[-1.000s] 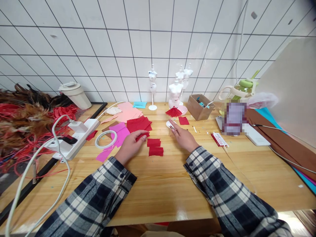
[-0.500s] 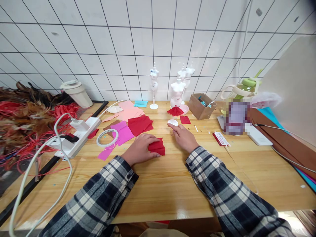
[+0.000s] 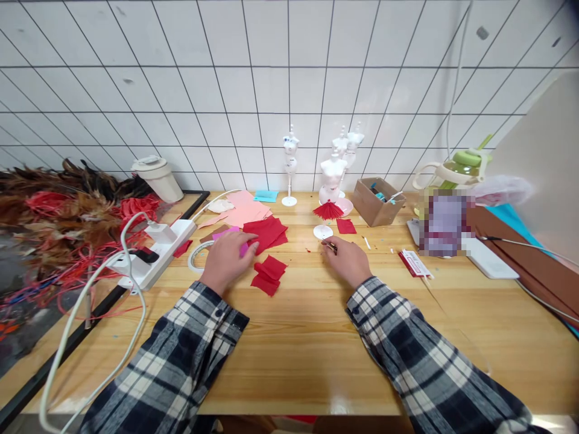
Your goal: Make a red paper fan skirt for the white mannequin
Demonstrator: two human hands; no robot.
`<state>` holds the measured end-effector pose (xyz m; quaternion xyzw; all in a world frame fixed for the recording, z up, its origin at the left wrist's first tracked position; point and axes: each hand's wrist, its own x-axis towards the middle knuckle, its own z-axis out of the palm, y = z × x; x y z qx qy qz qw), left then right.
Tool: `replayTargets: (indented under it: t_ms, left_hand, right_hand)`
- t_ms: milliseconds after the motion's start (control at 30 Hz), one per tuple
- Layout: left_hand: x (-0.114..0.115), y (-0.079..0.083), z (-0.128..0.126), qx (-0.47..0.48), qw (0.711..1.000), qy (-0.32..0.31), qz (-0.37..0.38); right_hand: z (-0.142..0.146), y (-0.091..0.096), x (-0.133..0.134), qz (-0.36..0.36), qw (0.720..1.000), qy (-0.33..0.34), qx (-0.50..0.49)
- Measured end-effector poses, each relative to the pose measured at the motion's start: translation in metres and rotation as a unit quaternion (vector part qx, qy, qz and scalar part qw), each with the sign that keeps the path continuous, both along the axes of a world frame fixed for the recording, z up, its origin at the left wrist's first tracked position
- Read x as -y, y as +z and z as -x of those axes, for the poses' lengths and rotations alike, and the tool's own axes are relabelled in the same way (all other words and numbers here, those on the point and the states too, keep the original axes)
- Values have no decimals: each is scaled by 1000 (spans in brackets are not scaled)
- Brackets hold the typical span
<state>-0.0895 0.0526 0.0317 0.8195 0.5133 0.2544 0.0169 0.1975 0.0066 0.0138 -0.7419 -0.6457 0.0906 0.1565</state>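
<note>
My left hand [image 3: 227, 260] is over the magenta crepe-like paper [image 3: 246, 248] and the white tape roll [image 3: 194, 260], fingers stretched forward and thumb apart. It holds nothing I can see. To its right lies a small stack of red pieces [image 3: 270, 275], fanned unevenly. My right hand [image 3: 348, 262] is closed around a small dark slim tool [image 3: 330, 246], mostly hidden by the fingers. Just beyond the fingertips lies a white round disc [image 3: 322, 232]. Behind it a red fringed skirt-like piece [image 3: 328, 210] sits below a white mini mannequin [image 3: 333, 175].
Larger red sheets [image 3: 266, 231] and pink sheets [image 3: 246, 208] lie at the back left. A cardboard box [image 3: 378, 204] stands at the back right. A power strip [image 3: 158, 259] with cables runs along the left. A phone-like white slab [image 3: 491, 258] lies right.
My left hand has let go of the small red stack and moved left to the magenta paper. The red pieces now lie spread apart. My right hand has drawn back slightly from the white disc.
</note>
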Motion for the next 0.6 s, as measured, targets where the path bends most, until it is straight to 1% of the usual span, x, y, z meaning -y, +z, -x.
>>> replayTargets:
  t_ms: [133,200,267,467,533,600]
  left_hand:
    - [-15,-20,0,-81,996,43,10]
    - [-17,-25,-1,-111,992,60,19]
    - [-17,-26,-1,-120,990,67,26]
    - [-14,-24,-2,-91,994,62,24]
    - [-16,-27,-2,-64,995,67,26]
    - [-18,-30,0,-7,996,76,44]
  right_hand:
    - [4,-2,1,9,1000,24,-15]
    - [4,-3,2,9,999,28,-16]
    - [4,-4,2,4,999,29,-15]
    - [6,-5,4,5,999,50,-11]
    - [6,-5,5,-12,997,79,-2]
    - [7,-5,5,-27,990,139,10]
